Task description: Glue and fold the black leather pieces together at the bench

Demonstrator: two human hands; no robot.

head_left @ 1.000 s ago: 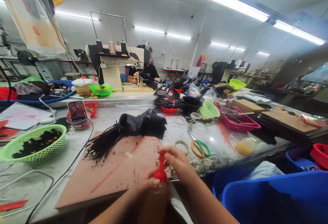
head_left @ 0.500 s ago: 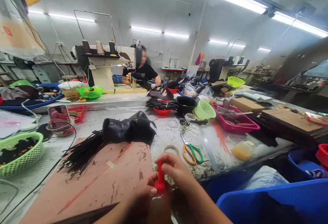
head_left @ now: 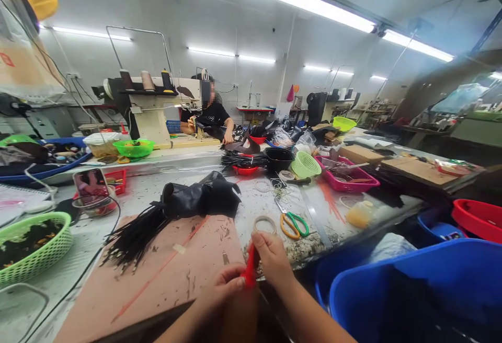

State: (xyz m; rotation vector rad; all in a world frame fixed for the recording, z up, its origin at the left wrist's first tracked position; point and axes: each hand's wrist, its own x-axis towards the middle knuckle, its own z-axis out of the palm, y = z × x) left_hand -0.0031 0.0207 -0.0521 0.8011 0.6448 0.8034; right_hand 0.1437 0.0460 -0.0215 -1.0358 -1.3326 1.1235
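Note:
At the bottom centre, just past the near edge of the table, is a squeeze bottle with a red pointed nozzle. Its brownish body is low in the view and blurred. My left hand is closed round the base of the nozzle, thumb and finger against the red plastic. With thumb and fingers pinched on the nozzle's upper end, my right hand covers the tip. Beyond my right hand lie a roll of tape and scissors with orange and green handles.
Black leather pieces with a bundle of thin black straps lie on a pinkish board. A green basket stands left, a blue bin right. Across the table a person works at a sewing machine.
My view has turned slightly to the right. The nozzle now leans more to the right, and my right hand's fingers sit higher on it. Both hands still hold the bottle.

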